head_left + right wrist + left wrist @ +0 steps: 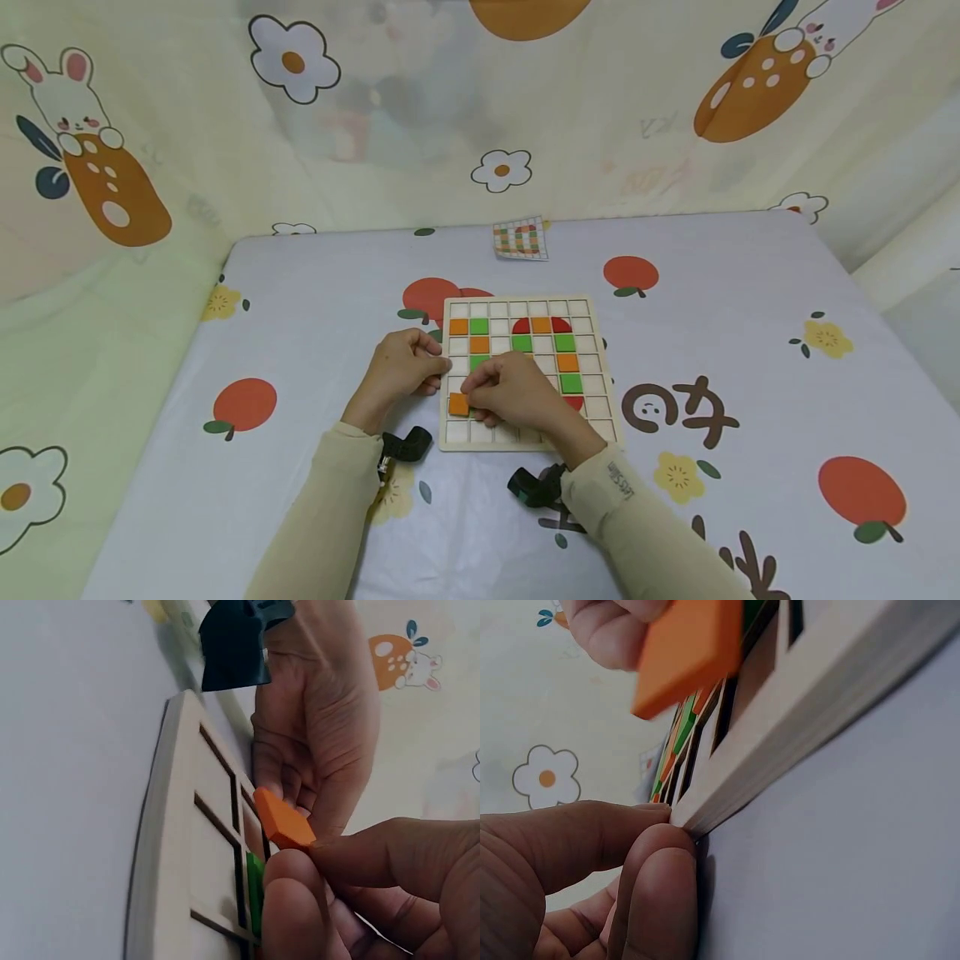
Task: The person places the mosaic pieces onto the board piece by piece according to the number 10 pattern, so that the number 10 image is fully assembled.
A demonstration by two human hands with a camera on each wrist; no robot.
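A wooden grid board (592, 302) lies on the cloth, with orange and green square tiles and red rounded ones in some of its cells. My right hand (517, 390) pinches an orange square tile (458, 405) between thumb and fingertips. It tilts just above the board's left side, also seen in the right wrist view as an orange tile (286, 823). A green tile (255, 889) sits beneath those fingers. At the board's left edge, my left hand (401, 365) pinches the wooden rim (727, 776) with thumb and index finger. My right hand hides several cells.
A small pattern card (521, 239) with a coloured grid lies at the back of the table. Printed cloth (720, 283) covers the tabletop, and a patterned curtain (405, 125) stands behind it. Black wrist cameras (536, 486) sit on both wrists, close to the board's front.
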